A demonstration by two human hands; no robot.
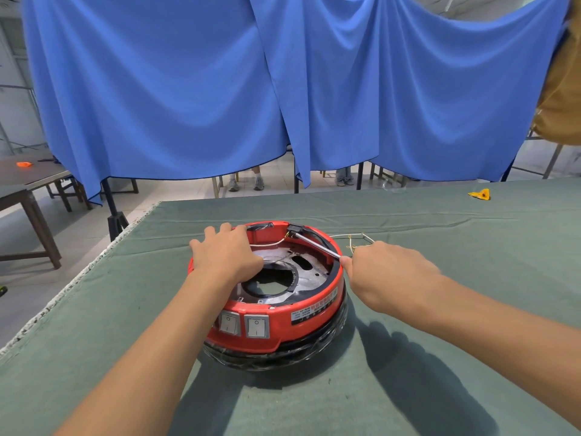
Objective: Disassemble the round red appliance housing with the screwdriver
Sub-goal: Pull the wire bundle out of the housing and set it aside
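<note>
Two bare hands work at a round red appliance housing that sits near the middle of a table covered with a green cloth. The housing lies with its open side up, showing a grey metal plate with a large central hole inside, and it rests on a black base wrapped in clear film. Two grey rocker switches and a printed label face the camera on its near wall.

The left hand lies spread over the far left rim with its fingers extended, pressing down on the housing. The right hand is curled round the handle of a screwdriver, the handle itself hidden in the fist; the metal shaft slants up and left across the rim towards a black part at the far edge, where the tip seems to meet it, though the contact is hard to make out.

Thin pale wires loop over the cloth just beyond the right hand. A small yellow object lies far off to the right on the cloth. Blue curtains hang behind the table.
</note>
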